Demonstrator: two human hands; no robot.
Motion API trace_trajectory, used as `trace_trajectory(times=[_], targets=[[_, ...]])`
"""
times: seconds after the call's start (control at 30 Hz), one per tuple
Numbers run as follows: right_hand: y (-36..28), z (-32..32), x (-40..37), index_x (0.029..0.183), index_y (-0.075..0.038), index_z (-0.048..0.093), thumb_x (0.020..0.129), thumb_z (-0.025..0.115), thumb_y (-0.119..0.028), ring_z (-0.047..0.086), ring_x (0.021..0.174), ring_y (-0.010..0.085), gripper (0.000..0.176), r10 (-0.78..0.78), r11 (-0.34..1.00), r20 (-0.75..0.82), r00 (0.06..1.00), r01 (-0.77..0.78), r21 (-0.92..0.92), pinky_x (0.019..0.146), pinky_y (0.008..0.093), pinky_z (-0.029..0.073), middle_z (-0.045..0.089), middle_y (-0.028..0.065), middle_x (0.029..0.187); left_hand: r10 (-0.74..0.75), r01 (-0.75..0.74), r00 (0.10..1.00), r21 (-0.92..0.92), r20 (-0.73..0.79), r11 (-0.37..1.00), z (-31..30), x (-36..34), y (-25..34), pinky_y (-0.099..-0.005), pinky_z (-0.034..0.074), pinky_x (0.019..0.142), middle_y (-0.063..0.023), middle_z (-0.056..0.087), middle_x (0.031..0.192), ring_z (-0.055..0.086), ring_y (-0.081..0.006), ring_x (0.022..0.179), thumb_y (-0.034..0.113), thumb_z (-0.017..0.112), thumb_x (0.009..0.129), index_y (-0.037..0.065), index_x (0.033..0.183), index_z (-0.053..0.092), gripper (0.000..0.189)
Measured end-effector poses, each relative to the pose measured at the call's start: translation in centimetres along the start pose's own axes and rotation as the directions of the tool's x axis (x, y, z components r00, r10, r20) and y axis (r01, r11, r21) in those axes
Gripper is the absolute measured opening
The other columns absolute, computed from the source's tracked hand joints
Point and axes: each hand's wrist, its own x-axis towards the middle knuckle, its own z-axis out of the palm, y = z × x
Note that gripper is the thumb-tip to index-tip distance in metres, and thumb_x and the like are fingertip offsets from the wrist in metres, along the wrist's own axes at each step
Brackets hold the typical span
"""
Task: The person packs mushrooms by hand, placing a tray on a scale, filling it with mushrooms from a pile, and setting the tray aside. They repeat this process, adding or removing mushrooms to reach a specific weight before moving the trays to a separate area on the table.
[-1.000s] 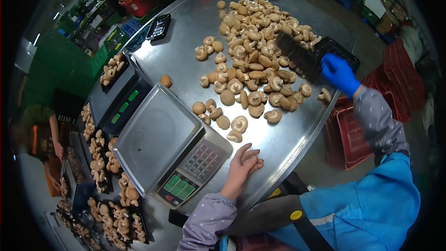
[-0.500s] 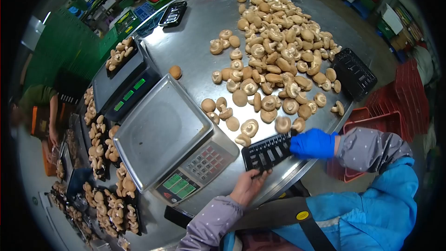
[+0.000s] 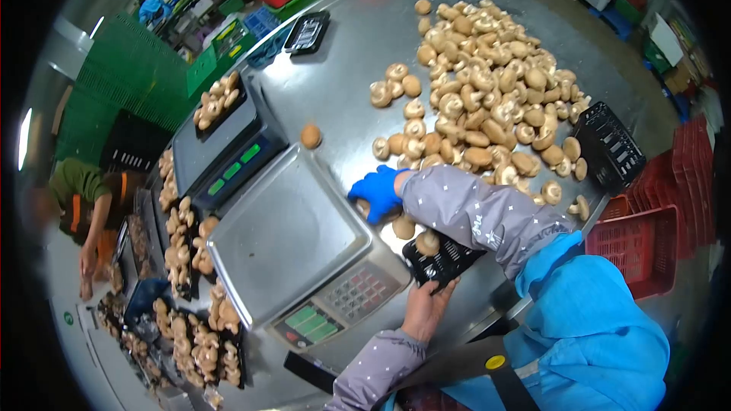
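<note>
My left hand, bare, grips the near edge of a black plastic tray, fingers at its lower side. One mushroom rests at the tray's left end. In its blue glove, my right hand reaches across to the scale's right edge, fingers curled round a brown mushroom that is partly hidden. Another mushroom sits just below that hand. My right sleeve covers part of the big mushroom pile and part of the tray.
A steel scale stands left of the tray. Behind it, a second scale bears a filled tray. Filled mushroom trays line the left side, where another person's arm reaches. Black trays lie at right; red crates stand beyond.
My right hand has moved left from the tray's right end to the mushrooms beside the scale. A mushroom now lies in the tray. My left hand still holds it.
</note>
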Motion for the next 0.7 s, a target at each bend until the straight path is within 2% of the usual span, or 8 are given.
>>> trace_trajectory(times=[0.03, 0.07, 0.17, 0.4, 0.47, 0.5, 0.63, 0.7], targets=[[1.2, 0.5, 0.3, 0.113, -0.021, 0.054, 0.059, 0.066, -0.046, 0.052, 0.101, 0.0289, 0.061, -0.034, 0.999, 0.094, 0.995, 0.032, 0.026, 0.088, 0.0427, 0.034, 0.057, 0.0119, 0.104, 0.003, -0.003, 1.000, 0.011, -0.012, 1.000, -0.1, 0.1, 0.0, -0.0325, 0.053, 0.077, -0.0260, 0.048, 0.106, 0.055, -0.0371, 0.094, -0.008, 0.034, 0.080, -0.012, 0.113, 0.032, 0.034], [0.9, 0.3, -0.7, 0.114, -0.023, 0.053, 0.060, 0.065, -0.052, 0.053, 0.100, 0.0272, 0.061, -0.024, 0.997, 0.048, 0.999, 0.027, -0.076, 0.088, 0.0444, 0.034, 0.058, 0.0090, 0.102, -0.010, 0.010, 1.000, 0.022, 0.020, 1.000, -0.3, 0.4, -0.1, -0.0325, 0.053, 0.077, -0.0260, 0.048, 0.106, 0.055, -0.0371, 0.094, -0.008, 0.034, 0.080, -0.012, 0.113, 0.032, 0.034], [1.3, 1.3, -1.6, 0.111, -0.027, 0.053, 0.064, 0.060, -0.054, 0.055, 0.098, 0.0256, 0.055, 0.026, 0.999, 0.047, 0.999, -0.025, -0.022, 0.086, 0.0439, 0.034, 0.060, 0.0031, 0.103, -0.014, 0.014, 1.000, 0.003, -0.006, 1.000, -1.2, 1.1, -0.1, -0.0353, 0.052, 0.077, -0.0242, 0.049, 0.106, 0.056, -0.0366, 0.091, -0.009, 0.034, 0.078, -0.008, 0.117, 0.032, 0.040], [0.6, 3.1, -2.3, 0.113, -0.017, 0.049, 0.060, 0.066, -0.050, 0.050, 0.103, 0.0303, 0.065, -0.067, 0.996, -0.135, 0.989, 0.059, -0.064, 0.094, 0.0531, 0.023, 0.057, 0.0126, 0.099, 0.005, -0.005, 1.000, -0.025, -0.005, 1.000, -1.6, 1.4, 0.3, -0.0341, 0.055, 0.069, -0.0262, 0.050, 0.102, 0.058, -0.0375, 0.084, -0.010, 0.033, 0.078, -0.009, 0.113, 0.033, 0.035], [0.4, 4.2, -2.2, 0.116, -0.020, 0.048, 0.064, 0.063, -0.046, 0.051, 0.101, 0.0283, 0.060, -0.026, 0.994, -0.216, 0.976, 0.003, -0.108, 0.095, 0.0531, 0.022, 0.058, 0.0109, 0.094, -0.048, 0.046, 0.998, -0.056, -0.033, 0.997, -2.2, 1.6, 0.2, -0.0370, 0.055, 0.071, -0.0238, 0.049, 0.107, 0.057, -0.0392, 0.087, -0.010, 0.033, 0.078, -0.004, 0.119, 0.032, 0.041], [0.5, 5.1, -2.2, 0.113, -0.021, 0.050, 0.068, 0.059, -0.044, 0.054, 0.093, 0.0257, 0.051, -0.115, 0.985, -0.332, 0.936, 0.064, -0.161, 0.093, 0.0507, 0.024, 0.059, 0.0070, 0.087, -0.032, 0.031, 0.999, -0.040, -0.020, 0.999, -2.2, 1.6, 0.1, -0.0372, 0.055, 0.071, -0.0239, 0.049, 0.107, 0.057, -0.0393, 0.088, -0.009, 0.034, 0.078, -0.004, 0.119, 0.032, 0.041], [0.9, 5.2, -3.0, 0.096, -0.022, 0.058, 0.070, 0.057, -0.036, 0.053, 0.087, 0.0223, 0.030, -0.119, 0.966, -0.303, 0.946, 0.040, -0.257, 0.082, 0.0472, 0.031, 0.058, 0.0027, 0.080, 0.030, -0.030, 1.000, 0.003, -0.003, 1.000, -3.0, 2.0, -0.6, -0.0370, 0.055, 0.071, -0.0238, 0.049, 0.107, 0.056, -0.0393, 0.088, -0.009, 0.034, 0.078, -0.005, 0.119, 0.032, 0.041], [0.7, 4.2, -4.7, 0.095, -0.022, 0.058, 0.069, 0.057, -0.035, 0.052, 0.088, 0.0228, 0.029, -0.072, 0.963, -0.298, 0.952, -0.012, -0.271, 0.080, 0.0477, 0.032, 0.058, 0.0029, 0.080, -0.047, 0.047, 0.999, -0.063, 0.003, 0.997, -2.7, 1.7, -0.5, -0.0365, 0.055, 0.071, -0.0245, 0.050, 0.106, 0.057, -0.0387, 0.088, -0.009, 0.033, 0.078, -0.006, 0.118, 0.031, 0.041]])
